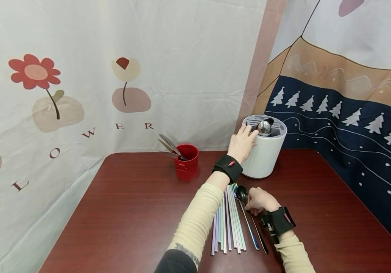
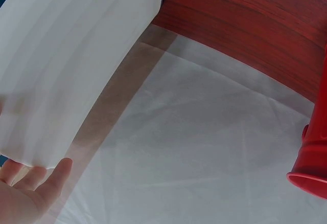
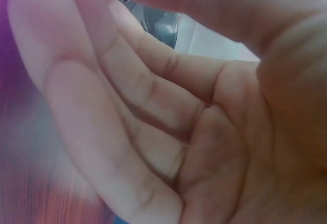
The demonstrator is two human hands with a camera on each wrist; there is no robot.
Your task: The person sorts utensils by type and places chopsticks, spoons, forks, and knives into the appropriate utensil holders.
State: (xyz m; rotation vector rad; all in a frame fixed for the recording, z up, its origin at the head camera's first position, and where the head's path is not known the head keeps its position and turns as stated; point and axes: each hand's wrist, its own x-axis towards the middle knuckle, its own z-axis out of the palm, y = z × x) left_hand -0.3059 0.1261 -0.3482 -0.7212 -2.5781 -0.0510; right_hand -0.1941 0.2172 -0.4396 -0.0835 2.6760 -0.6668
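My left hand [image 1: 242, 143] rests at the rim of a white cylindrical utensil holder [image 1: 263, 157], its fingers reaching over the slotted grey top. In the left wrist view the fingertips [image 2: 62, 169] lie right at the holder's edge. A shiny metal spoon head [image 1: 264, 128] and a dark one behind it stick up from the holder. Lower on the table, my right hand [image 1: 261, 200] pinches a black spoon [image 1: 242, 192] near its neck, thumb and fingers brought together. The spoon's handle slants down toward the table's front. An iridescent blue utensil [image 1: 252, 232] lies just left of it.
Several pastel metallic chopsticks [image 1: 228, 223] lie side by side left of the spoon, partly under the left forearm. A red cup [image 1: 186, 163] with knives and other utensils [image 1: 170, 144] stands at the back of the brown table [image 1: 140, 216]. Printed cloth hangs behind.
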